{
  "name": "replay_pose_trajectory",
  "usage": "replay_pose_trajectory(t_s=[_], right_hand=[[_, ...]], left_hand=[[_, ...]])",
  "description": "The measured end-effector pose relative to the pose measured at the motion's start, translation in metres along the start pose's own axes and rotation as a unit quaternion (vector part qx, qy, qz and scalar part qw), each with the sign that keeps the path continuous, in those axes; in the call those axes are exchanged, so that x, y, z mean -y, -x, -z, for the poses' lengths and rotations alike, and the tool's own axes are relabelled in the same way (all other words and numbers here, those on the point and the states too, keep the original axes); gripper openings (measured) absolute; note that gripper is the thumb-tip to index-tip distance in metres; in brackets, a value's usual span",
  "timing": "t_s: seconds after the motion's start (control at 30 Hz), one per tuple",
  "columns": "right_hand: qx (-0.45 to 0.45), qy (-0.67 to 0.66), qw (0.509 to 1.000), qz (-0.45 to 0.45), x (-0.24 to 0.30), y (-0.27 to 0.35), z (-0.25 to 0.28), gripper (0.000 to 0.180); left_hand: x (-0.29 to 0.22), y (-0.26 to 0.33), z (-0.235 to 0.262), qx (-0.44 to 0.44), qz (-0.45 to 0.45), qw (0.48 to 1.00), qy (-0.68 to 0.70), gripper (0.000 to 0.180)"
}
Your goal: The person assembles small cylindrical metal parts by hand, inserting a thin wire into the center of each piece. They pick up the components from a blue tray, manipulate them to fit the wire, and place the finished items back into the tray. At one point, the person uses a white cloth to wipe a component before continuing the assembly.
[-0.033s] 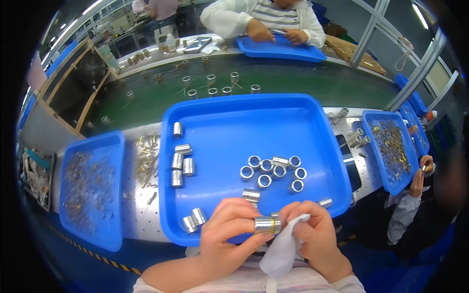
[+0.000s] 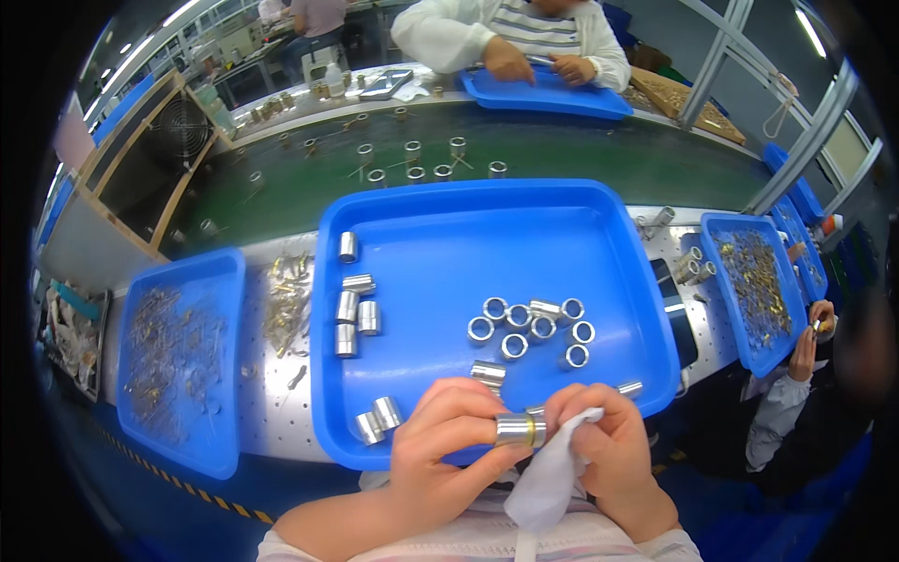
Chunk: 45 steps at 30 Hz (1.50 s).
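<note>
My left hand (image 2: 449, 440) pinches a short silver metal sleeve (image 2: 518, 429) between thumb and fingers. A narrow yellow band runs round the sleeve near its right end. My right hand (image 2: 604, 445) grips a white cloth (image 2: 543, 492), bunched at the sleeve's right end and hanging below. Both hands are over the near edge of a large blue tray (image 2: 449, 215). Inside it, a cluster of sleeves (image 2: 514, 346) stands on end at the middle right. Other sleeves (image 2: 346, 306) line the left side, and two more (image 2: 378, 420) lie at the near left corner.
A smaller blue tray (image 2: 234, 375) with thin metal pieces sits left; another (image 2: 716, 234) with brassy bits sits right. Beyond runs a green conveyor belt (image 2: 562, 155) carrying several sleeves. A co-worker (image 2: 510, 47) sits across it; another person's hands (image 2: 813, 337) are at the right.
The whole scene sits slightly further right in the picture. My hands keep the same hold on the sleeve and cloth.
</note>
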State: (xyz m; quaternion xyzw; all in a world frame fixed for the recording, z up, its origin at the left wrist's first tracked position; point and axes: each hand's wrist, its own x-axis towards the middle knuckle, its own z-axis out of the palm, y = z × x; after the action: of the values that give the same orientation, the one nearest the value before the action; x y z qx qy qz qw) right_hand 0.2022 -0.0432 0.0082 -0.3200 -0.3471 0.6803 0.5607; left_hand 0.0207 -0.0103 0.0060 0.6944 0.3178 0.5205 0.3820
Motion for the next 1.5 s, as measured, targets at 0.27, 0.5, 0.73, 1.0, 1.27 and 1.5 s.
replay_pose_trajectory(t_s=[0.27, 0.5, 0.73, 1.0, 1.27, 1.5], right_hand=[[0.019, -0.025, 0.999, -0.01, -0.007, 0.002, 0.008, 0.016], [0.02, -0.035, 0.999, -0.006, -0.008, 0.002, 0.011, 0.017], [0.029, -0.037, 0.999, -0.005, -0.005, 0.005, 0.015, 0.028], [0.005, 0.247, 0.963, 0.11, 0.001, 0.006, 0.003, 0.021], [0.021, 0.413, 0.874, 0.257, -0.005, 0.003, 0.006, 0.025], [0.054, 0.436, 0.86, 0.26, -0.002, 0.001, 0.005, 0.031]], left_hand=[[0.008, 0.008, 0.001, 0.007, 0.066, 0.994, 0.087, 0.014], [0.008, 0.008, -0.001, 0.014, 0.116, 0.982, 0.148, 0.01], [0.005, 0.003, -0.003, 0.05, 0.069, 0.991, 0.1, 0.015], [0.011, 0.001, 0.001, 0.082, -0.041, 0.996, 0.022, 0.028], [0.003, 0.004, 0.004, 0.136, 0.108, 0.975, 0.136, 0.037], [0.012, 0.008, 0.003, 0.121, 0.089, 0.979, 0.139, 0.031]])
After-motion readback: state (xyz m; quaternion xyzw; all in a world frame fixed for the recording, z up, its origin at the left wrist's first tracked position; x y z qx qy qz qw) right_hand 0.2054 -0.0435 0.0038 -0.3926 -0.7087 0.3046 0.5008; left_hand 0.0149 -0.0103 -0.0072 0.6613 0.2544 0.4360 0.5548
